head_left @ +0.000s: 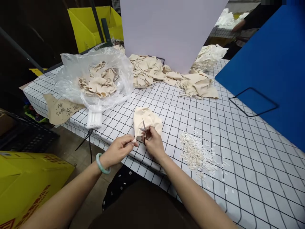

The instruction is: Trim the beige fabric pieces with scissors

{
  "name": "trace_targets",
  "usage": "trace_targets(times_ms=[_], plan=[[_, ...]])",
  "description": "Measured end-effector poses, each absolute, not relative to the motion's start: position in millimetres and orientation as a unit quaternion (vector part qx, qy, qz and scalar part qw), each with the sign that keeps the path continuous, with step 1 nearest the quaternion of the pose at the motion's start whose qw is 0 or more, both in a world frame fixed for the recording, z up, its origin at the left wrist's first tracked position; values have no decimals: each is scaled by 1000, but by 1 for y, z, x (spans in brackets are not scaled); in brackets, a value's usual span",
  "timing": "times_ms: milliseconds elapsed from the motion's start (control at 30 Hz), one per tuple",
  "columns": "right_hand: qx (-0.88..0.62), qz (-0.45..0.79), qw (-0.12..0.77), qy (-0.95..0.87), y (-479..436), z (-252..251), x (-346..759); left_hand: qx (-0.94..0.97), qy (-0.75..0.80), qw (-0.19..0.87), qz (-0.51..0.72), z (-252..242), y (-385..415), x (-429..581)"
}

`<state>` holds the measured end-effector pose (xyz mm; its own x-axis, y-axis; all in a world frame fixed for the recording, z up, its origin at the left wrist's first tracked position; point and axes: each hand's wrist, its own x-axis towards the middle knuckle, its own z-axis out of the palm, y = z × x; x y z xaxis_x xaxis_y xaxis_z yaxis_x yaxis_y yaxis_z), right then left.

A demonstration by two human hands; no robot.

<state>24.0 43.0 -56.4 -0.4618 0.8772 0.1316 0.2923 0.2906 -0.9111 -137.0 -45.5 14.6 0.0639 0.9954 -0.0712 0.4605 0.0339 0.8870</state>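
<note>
A cream fabric piece (147, 118) lies on the checked tablecloth near the front edge. My left hand (119, 149), with a pale green bangle on its wrist, pinches the drawn-out lower corner of this fabric. In my right hand (153, 143) are small scissors (143, 126), fingers through the handles and blades pointing up and away, over the fabric. The blades look parted. To the right of my right hand lies a scattered heap of tiny cream and white scraps (194, 152).
Behind my hands are a clear plastic bag (69, 68) of cream pieces and cream fabric piles (147, 71). A white power bank (94, 118) sits at the left edge. Lilac and blue boards (267, 70) stand behind and right. Another person's arm shows at upper right.
</note>
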Motion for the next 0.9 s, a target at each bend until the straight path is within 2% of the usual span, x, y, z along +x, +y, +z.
trace_targets(times_ms=[100,233,300,400,500,600,700,800,900], plan=[[-392,481,355,-699,48,-51,22,529,572,525,342,13,-55,-133],[-363,576,411,-606,43,-24,32,287,375,808,353,0,-49,-118],[-349,616,430,-561,40,-13,41,193,303,848,389,-4,-43,-107],[-348,602,448,-562,37,-9,59,182,322,818,441,-3,-38,-93],[-370,557,401,-627,34,-14,76,249,379,763,460,4,-37,-89],[-373,552,355,-655,31,-16,82,298,397,749,439,11,-38,-89],[-398,585,382,-595,31,-16,80,356,422,734,397,19,-40,-92],[-413,624,391,-535,28,-15,75,475,464,639,389,31,-41,-93],[-404,664,373,-507,16,-18,66,585,494,481,428,42,-39,-91]])
